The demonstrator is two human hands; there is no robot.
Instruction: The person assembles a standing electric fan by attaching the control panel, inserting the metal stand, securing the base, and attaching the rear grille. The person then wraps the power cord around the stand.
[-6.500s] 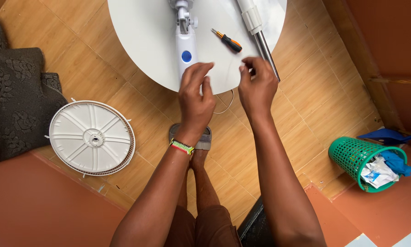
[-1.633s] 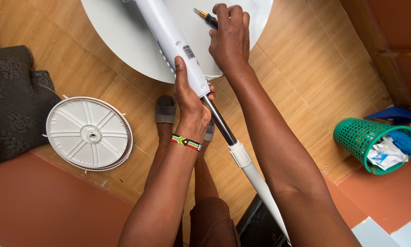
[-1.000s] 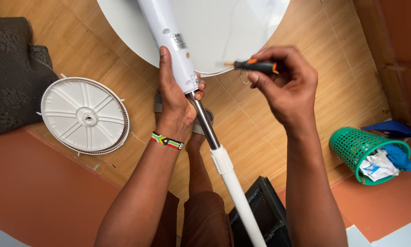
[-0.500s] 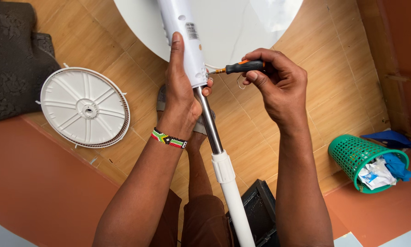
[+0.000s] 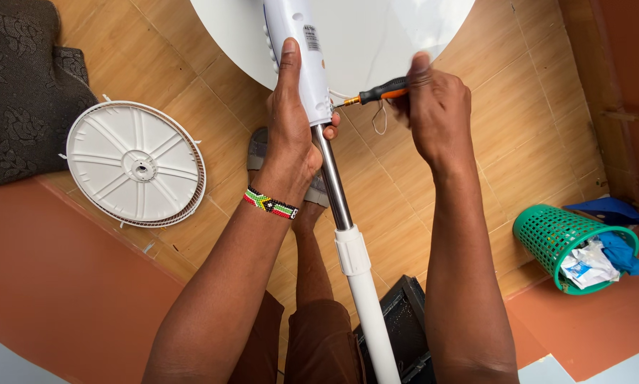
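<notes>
— Left hand (image 5: 291,139)?
— Grip closed around white fan column (image 5: 302,50), upper centre, above chrome pole (image 5: 331,181).
— Right hand (image 5: 437,114)?
— Grip closed on orange-black screwdriver (image 5: 376,93), tip touching column base. Fan grille (image 5: 134,163) on floor, left.

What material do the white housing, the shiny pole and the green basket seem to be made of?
White housing: likely plastic, smooth with a soft gloss. Shiny pole: apparently polished or chromed metal, with mirror-like streaks. Green basket: probably moulded plastic, an even mesh of holes.
</notes>
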